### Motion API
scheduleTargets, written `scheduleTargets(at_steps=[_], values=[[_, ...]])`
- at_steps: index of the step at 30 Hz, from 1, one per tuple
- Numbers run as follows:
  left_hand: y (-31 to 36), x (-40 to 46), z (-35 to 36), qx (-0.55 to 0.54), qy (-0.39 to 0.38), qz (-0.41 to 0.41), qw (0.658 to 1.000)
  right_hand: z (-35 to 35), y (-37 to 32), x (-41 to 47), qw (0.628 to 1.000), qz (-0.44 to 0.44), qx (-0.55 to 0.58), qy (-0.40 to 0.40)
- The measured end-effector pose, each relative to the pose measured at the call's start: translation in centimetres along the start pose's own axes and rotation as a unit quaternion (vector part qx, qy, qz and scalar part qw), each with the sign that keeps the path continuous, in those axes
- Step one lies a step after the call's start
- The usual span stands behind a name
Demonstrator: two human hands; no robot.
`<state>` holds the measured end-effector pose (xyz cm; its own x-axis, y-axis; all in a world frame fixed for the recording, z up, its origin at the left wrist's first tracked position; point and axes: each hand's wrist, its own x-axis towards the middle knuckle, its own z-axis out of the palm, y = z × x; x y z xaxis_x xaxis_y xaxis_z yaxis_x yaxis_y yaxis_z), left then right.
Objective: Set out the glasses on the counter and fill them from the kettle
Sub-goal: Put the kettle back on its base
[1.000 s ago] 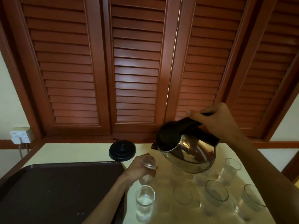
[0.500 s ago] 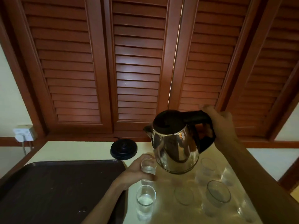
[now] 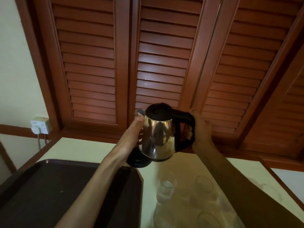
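Note:
The steel kettle point(image 3: 158, 134) with a black lid and handle is held upright above the back of the counter point(image 3: 82, 148), just over its black base point(image 3: 137, 159). My right hand point(image 3: 201, 129) grips the handle. My left hand point(image 3: 133, 134) cups the kettle's left side, thumb up near the spout. Several clear glasses stand on the counter below, blurred: one point(image 3: 166, 188) nearest the tray holds some water, another point(image 3: 204, 183) stands to its right, and a third point(image 3: 207, 218) is at the bottom edge. My right forearm hides part of the group.
A dark brown tray point(image 3: 32, 195) lies on the left of the counter, touching the base's front. A wall socket with a plug and cord point(image 3: 40, 125) is at the back left. Wooden louvred shutters point(image 3: 162, 63) rise behind the counter.
The kettle has come upright and moved back and left over its base. My left hand let go of the glass it held and went up to the kettle's side. The view tilted and shifted.

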<state>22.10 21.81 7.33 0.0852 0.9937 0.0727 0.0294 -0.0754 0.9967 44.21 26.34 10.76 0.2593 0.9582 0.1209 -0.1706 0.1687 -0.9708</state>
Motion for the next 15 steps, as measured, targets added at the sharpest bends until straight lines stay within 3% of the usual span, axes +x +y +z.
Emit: scheduleTargets(at_steps=[8, 15], values=[[-4.8, 4.9, -2.8, -0.068, 0.106, 0.003, 0.992, 6.0, 6.9, 4.9, 0.998, 0.019, -0.043, -0.049], [-8.3, 6.2, -3.1, 0.001, 0.151, -0.017, 0.988, 6.1, 11.0, 7.8, 0.993, 0.058, -0.073, -0.076]])
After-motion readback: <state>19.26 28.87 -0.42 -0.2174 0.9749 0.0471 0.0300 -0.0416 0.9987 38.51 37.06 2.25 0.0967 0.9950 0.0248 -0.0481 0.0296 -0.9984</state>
